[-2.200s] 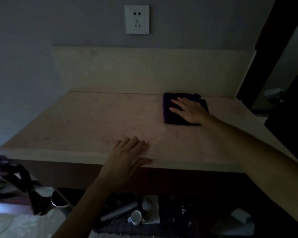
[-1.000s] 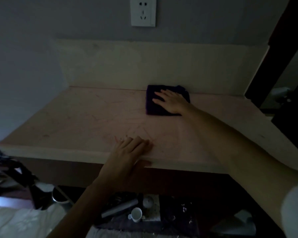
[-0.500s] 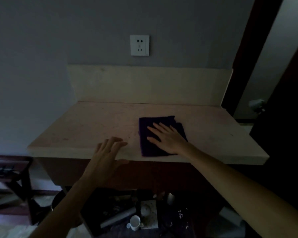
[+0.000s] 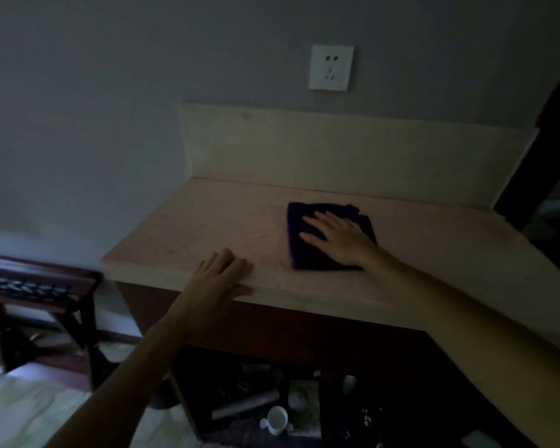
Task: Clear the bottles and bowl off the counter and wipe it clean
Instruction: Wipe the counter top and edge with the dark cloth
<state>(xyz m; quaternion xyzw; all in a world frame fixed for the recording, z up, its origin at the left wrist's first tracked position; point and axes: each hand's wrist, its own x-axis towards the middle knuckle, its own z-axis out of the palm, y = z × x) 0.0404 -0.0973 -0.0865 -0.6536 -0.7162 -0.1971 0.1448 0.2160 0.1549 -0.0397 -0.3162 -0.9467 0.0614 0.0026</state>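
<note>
A dark purple folded cloth (image 4: pixel 298 250) lies on the pale stone counter (image 4: pixel 214 227), near its middle. My right hand (image 4: pixel 337 237) presses flat on the cloth with straight, spread fingers. At the counter's front edge my left hand (image 4: pixel 220 273) rests flat, its thumb over the lip. No bottles or bowl stand on the counter top. The room is dim.
A white wall socket (image 4: pixel 332 67) sits above the pale backsplash (image 4: pixel 337 150). Under the counter a dark shelf holds a white cup (image 4: pixel 277 418), a lying bottle (image 4: pixel 244 405) and other small items. A dark wooden rack (image 4: pixel 36 286) stands at the left.
My right hand slid the cloth from the back of the counter toward its front and middle. My left hand stays flat at the front edge. The camera view shifted back and left.
</note>
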